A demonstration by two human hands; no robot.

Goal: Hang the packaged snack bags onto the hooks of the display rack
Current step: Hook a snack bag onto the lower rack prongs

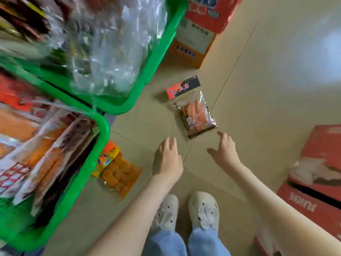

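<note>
A clear snack bag [194, 111] with orange pieces and a red-and-black header card lies flat on the beige floor. Just short of its near end, my right hand [224, 147] stretches out with fingers spread, holding nothing. My left hand [167, 157] hovers beside it, fingers straight, also holding nothing. Another bag of orange snacks [118, 171] with a yellow header lies on the floor by the nearer green basket [105, 133]. No hooks or display rack can be seen.
Two green baskets, the far one [166, 39], hold several packaged snacks and crumpled clear plastic at the left. Cardboard cartons stand at the top [199, 34] and at the right [317, 183]. My feet in white clogs [186, 211] stand below the hands.
</note>
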